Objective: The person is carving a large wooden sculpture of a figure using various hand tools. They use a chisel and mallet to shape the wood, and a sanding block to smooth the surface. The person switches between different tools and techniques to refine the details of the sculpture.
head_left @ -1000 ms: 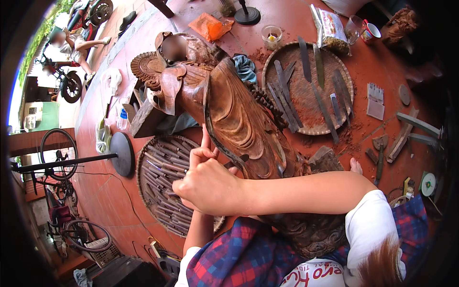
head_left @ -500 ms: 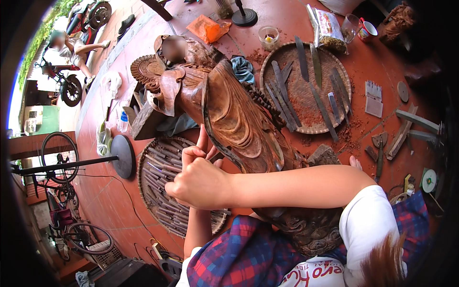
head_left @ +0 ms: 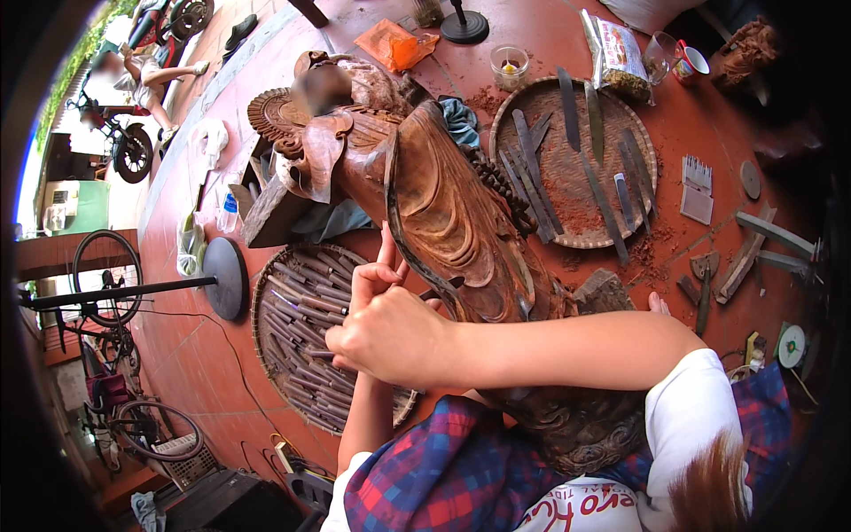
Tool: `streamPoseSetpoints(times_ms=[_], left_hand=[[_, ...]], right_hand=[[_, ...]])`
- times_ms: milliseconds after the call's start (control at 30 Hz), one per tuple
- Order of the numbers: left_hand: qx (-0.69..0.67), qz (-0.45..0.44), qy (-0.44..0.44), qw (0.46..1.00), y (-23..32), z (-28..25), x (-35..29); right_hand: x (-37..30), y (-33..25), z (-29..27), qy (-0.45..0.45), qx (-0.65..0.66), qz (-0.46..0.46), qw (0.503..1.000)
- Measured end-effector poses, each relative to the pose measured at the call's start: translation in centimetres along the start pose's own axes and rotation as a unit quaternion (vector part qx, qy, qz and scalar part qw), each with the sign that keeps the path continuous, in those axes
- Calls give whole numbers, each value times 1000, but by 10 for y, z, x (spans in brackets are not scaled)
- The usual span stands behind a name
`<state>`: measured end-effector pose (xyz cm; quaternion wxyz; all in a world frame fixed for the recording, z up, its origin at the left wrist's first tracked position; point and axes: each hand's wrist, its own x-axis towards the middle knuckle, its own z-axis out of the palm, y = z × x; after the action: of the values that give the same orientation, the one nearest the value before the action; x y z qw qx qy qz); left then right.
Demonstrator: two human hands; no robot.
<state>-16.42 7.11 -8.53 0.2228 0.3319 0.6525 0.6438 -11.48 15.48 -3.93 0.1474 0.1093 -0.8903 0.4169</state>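
Note:
A brown carved wooden statue (head_left: 452,213) lies slanting across the middle, its robe covered in flowing folds. My right hand (head_left: 394,332) is closed in a fist beside the statue's left edge, its forearm crossing from the right. Partly behind it is my left hand (head_left: 374,277), with one finger stretched up against the statue's edge and others bent in. A dark narrow tip (head_left: 446,285) shows between my hands and the wood; whatever they grip is mostly hidden. My right forearm passes over the lower part of the statue.
Left of the statue, a round woven tray (head_left: 266,355) holds several wooden-handled tools. Another woven tray (head_left: 572,239) at upper right holds flat metal blades among wood shavings. A black round stand base (head_left: 227,279) stands left. A person (head_left: 142,84) sits by motorbikes at far left.
The view has shifted slightly. Both hands have moved a little to the right along the statue's edge, and the dark tip beside them shows more plainly.

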Motion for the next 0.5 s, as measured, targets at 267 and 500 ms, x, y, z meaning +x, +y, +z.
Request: streamPoseSetpoints(times_ms=[267,500], left_hand=[[-128,-20,-8,991,-6,-3,1],[-21,-109,44,993,7,-11,1]], right_hand=[[1,0,11,42,-27,-6,999],[14,4,15,22,-57,-44,997]])
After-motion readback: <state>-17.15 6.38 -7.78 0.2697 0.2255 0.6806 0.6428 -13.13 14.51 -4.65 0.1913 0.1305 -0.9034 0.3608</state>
